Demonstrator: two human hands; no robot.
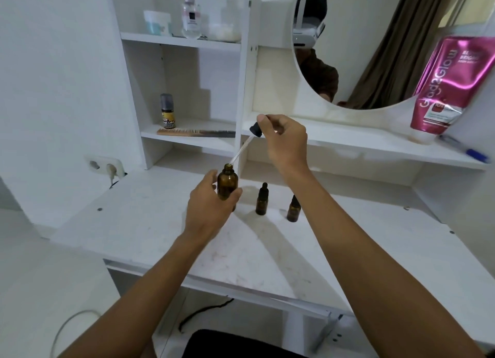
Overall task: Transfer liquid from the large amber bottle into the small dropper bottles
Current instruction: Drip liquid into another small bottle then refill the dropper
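Head view shows the large amber bottle uncapped and upright over the middle of the desk, with the left hand wrapped around its body. The right hand pinches the black cap of a dropper whose glass tube slants down to the bottle's mouth; whether the tip is inside cannot be told. Just right of it stand the small dropper bottles, both capped and untouched, so to do this step well the left hand should probably brace the bottle, the tube stay off the rim, and one small bottle be opened before the dropper travels.
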